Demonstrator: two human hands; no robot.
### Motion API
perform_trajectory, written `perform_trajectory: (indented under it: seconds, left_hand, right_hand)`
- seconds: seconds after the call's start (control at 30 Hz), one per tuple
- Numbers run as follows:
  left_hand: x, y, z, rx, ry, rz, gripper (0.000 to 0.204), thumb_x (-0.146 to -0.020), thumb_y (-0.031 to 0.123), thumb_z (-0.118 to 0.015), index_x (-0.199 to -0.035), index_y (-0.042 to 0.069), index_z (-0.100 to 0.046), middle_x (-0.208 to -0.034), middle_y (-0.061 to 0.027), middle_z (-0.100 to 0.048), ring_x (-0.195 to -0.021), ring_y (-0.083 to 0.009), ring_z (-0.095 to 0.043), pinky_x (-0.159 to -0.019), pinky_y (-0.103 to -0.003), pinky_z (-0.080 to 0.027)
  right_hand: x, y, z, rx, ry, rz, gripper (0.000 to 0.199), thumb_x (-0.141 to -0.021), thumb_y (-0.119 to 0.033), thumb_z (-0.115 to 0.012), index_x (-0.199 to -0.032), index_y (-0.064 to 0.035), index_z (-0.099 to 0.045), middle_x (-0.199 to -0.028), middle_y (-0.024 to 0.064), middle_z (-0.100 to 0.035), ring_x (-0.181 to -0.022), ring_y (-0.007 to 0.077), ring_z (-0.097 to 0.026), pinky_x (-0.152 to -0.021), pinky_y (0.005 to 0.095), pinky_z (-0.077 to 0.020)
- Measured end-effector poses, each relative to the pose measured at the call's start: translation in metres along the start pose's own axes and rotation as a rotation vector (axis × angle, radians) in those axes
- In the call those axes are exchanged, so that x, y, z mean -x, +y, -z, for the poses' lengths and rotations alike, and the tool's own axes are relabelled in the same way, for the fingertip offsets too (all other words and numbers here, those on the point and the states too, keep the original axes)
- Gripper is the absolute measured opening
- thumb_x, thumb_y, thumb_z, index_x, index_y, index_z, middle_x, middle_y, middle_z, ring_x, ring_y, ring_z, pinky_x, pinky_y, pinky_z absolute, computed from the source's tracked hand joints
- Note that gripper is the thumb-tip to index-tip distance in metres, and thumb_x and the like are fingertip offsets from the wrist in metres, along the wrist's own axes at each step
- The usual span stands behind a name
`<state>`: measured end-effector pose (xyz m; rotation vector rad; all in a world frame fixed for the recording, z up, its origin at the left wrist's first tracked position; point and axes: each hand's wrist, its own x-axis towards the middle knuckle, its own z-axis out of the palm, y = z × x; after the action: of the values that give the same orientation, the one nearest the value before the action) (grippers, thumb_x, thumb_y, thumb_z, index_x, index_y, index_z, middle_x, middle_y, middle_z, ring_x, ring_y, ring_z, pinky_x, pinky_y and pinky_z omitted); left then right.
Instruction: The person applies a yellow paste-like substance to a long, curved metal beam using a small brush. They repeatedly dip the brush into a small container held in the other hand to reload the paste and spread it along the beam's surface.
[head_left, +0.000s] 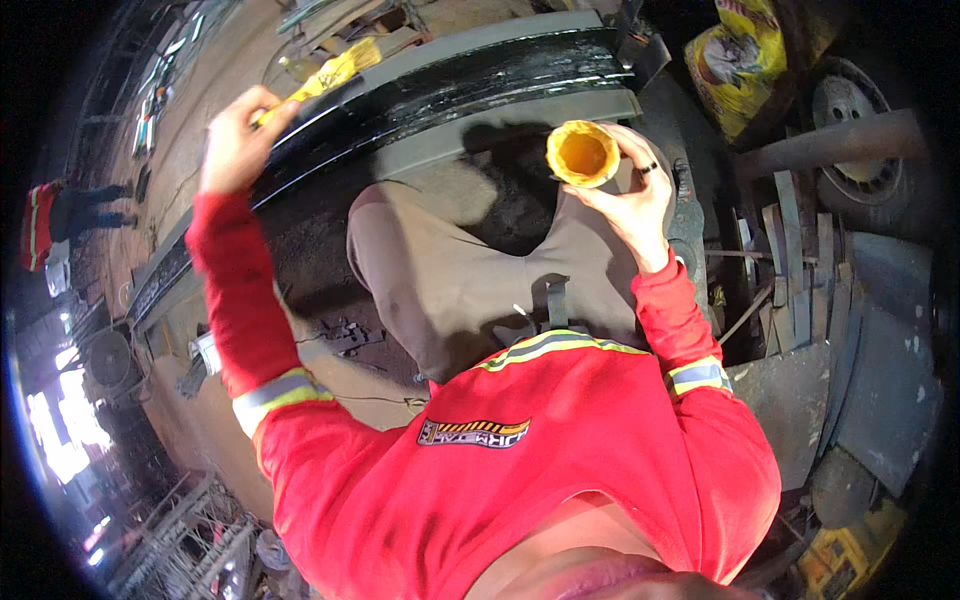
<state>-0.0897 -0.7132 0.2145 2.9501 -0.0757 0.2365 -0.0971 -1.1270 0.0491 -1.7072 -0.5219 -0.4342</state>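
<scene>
My left hand [240,138] is closed around the handle of a paintbrush [335,72] whose bristles and ferrule are coated in yellow paint. The brush points up and to the right, over a long dark metal beam [480,82] with a glossy black face. In my right hand [637,197], which wears a dark ring, is a small round cup [583,154] held by its side. Yellow-orange paint lies inside the cup and is smeared on its rim. Brush and cup are well apart. I cannot tell whether the bristles touch anything behind them.
A yellow sack [735,70] and a wheel [855,130] stand at the far right. Below them, metal strips [800,260] and plates [880,350] lean together. Another person [70,222] in red stands at the far left. Wire-like metal racks [190,550] lie at the lower left.
</scene>
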Motion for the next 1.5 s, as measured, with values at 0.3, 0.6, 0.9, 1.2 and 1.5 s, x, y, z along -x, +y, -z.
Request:
perform_trajectory:
  seconds: [0.3, 0.6, 0.9, 1.2, 1.5]
  left_hand:
    - [0.029, 0.191, 0.055, -0.268, 0.025, -0.735, 0.014, -0.075, 0.016, -0.069, -0.085, 0.008, -0.062, -0.066, -0.0033, -0.055, -0.055, -0.0201, -0.055, -0.049, -0.032, -0.043]
    - [0.008, 0.179, -0.018, 0.107, -0.026, -0.831, 0.013, -0.075, 0.016, -0.065, -0.072, 0.005, -0.058, -0.056, -0.0093, -0.05, -0.047, -0.029, -0.051, -0.047, -0.038, -0.042]
    - [0.005, 0.1, -0.034, 0.58, -0.442, -0.157, 0.021, -0.084, 0.021, -0.063, -0.078, 0.001, -0.058, -0.066, 0.0046, -0.048, -0.064, -0.0066, -0.042, -0.058, -0.025, -0.036]
    - [0.034, 0.09, -0.079, 0.876, -0.388, -0.003, 0.022, -0.086, 0.021, -0.059, -0.078, 0.001, -0.06, -0.068, 0.0054, -0.05, -0.064, -0.0034, -0.042, -0.057, -0.021, -0.033]
    - [0.026, 0.06, -0.045, 1.341, -0.078, 0.161, 0.022, -0.092, 0.022, -0.057, -0.086, 0.001, -0.058, -0.06, 0.0039, -0.044, -0.05, -0.004, -0.034, -0.046, -0.02, -0.025]
  right_hand:
    - [-0.022, -0.004, -0.013, -0.002, -0.031, 0.099, 0.065, -0.052, -0.015, -0.087, -0.111, -0.0033, -0.062, -0.112, 0.0125, -0.063, -0.106, 0.0258, -0.058, -0.095, 0.0374, -0.042]
    - [-0.028, -0.015, -0.029, 0.177, -0.139, 0.234, 0.067, -0.053, -0.024, -0.087, -0.111, -0.0045, -0.062, -0.11, 0.0118, -0.063, -0.105, 0.0277, -0.058, -0.094, 0.0374, -0.0415]
    - [-0.017, 0.0, -0.031, 0.209, -0.059, 0.09, 0.066, -0.053, -0.026, -0.088, -0.11, -0.0035, -0.061, -0.109, 0.0125, -0.063, -0.104, 0.0276, -0.058, -0.093, 0.0367, -0.042]
    - [-0.016, -0.004, -0.039, 0.282, -0.044, 0.017, 0.068, -0.052, -0.028, -0.088, -0.11, -0.0035, -0.061, -0.109, 0.0116, -0.062, -0.103, 0.0272, -0.057, -0.092, 0.0361, -0.0427]
    - [-0.007, 0.008, -0.044, 0.313, -0.072, -0.132, 0.068, -0.054, -0.031, -0.088, -0.11, -0.003, -0.061, -0.109, 0.0131, -0.063, -0.104, 0.0274, -0.058, -0.092, 0.036, -0.0425]
